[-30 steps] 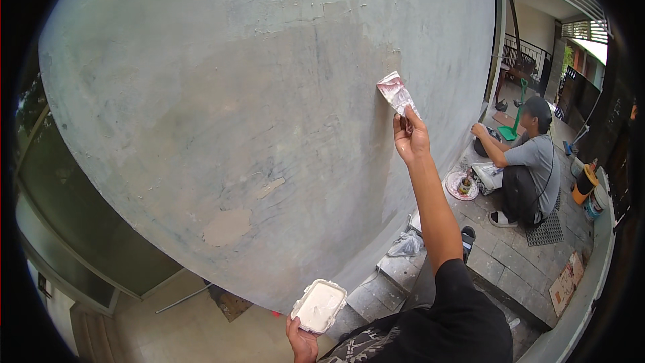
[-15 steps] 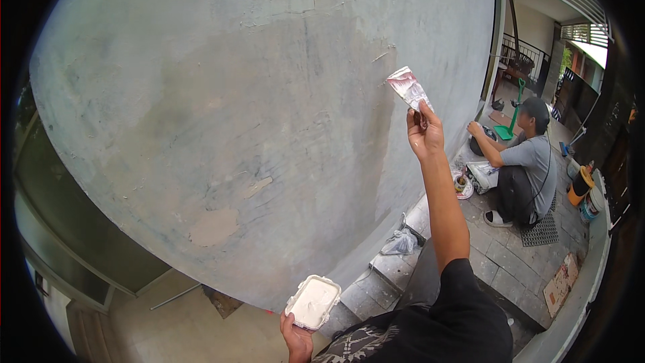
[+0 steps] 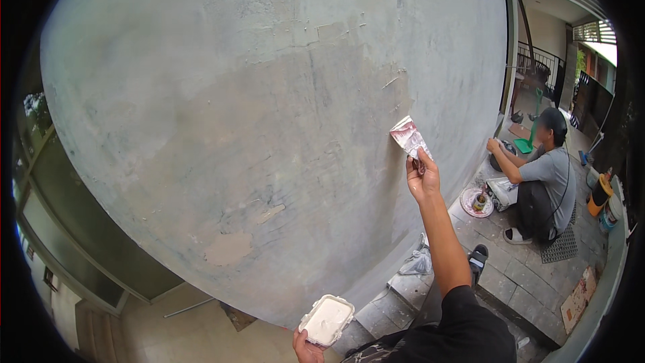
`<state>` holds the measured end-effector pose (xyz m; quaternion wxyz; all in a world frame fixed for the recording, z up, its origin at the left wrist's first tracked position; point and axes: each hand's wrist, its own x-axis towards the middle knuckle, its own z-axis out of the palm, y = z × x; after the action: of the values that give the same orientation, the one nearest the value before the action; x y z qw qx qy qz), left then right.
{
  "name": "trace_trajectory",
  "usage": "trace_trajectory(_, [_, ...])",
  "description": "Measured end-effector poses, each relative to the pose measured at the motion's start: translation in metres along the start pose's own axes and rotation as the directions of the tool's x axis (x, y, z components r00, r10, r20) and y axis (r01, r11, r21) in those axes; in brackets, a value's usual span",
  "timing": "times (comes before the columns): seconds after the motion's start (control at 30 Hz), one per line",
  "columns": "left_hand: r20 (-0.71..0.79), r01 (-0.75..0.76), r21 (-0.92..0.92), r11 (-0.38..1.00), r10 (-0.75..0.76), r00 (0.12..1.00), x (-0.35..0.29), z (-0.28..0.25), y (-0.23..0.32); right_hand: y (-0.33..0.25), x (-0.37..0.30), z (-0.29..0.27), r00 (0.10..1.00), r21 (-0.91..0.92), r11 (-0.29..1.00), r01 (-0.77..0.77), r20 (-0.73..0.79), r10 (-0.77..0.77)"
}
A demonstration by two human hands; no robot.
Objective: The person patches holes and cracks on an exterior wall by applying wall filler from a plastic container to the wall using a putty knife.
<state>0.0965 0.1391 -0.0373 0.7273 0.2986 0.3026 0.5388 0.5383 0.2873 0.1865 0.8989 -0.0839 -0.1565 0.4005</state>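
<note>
My right hand (image 3: 424, 176) grips a putty knife (image 3: 410, 137) by its handle, fingers wrapped round it. The knife's wide blade is smeared with white and reddish filler, and its edge is at or very near the wall (image 3: 316, 114); whether it touches I cannot tell. Low in front of me, my left hand (image 3: 308, 347) holds a white rectangular tub (image 3: 327, 319) by its near left side. Smooth off-white filler lies inside the tub. The grey wall carries darker damp-looking areas, thin ridges and a beige filler patch (image 3: 229, 249).
At the right a person (image 3: 547, 168) sits low on the paved floor, beside a round paint-stained tray (image 3: 476, 202) and a green dustpan (image 3: 524, 145). Buckets (image 3: 610, 214) stand farther right. A plastic bag (image 3: 416, 261) lies on the steps (image 3: 410, 289) along the wall's foot.
My right hand has brought the putty knife lower along the wall. The view has shifted a little, and a sandalled foot now shows beside my right arm. Both hands keep their hold.
</note>
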Motion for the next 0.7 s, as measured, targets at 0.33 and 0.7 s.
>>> trace_trajectory(0.33, [-0.018, -0.005, -0.005, 1.000, 0.005, 1.000, -0.003, 0.011, -0.005, -0.022, 0.015, 0.079, 0.994, -0.023, 0.997, 0.077, 0.084, -0.075])
trace_trajectory(0.7, [0.102, 0.080, -0.018, 0.997, -0.078, 0.992, 0.012, 0.000, 0.001, -0.036, 0.002, 0.157, 0.965, -0.066, 0.985, 0.159, 0.221, -0.142])
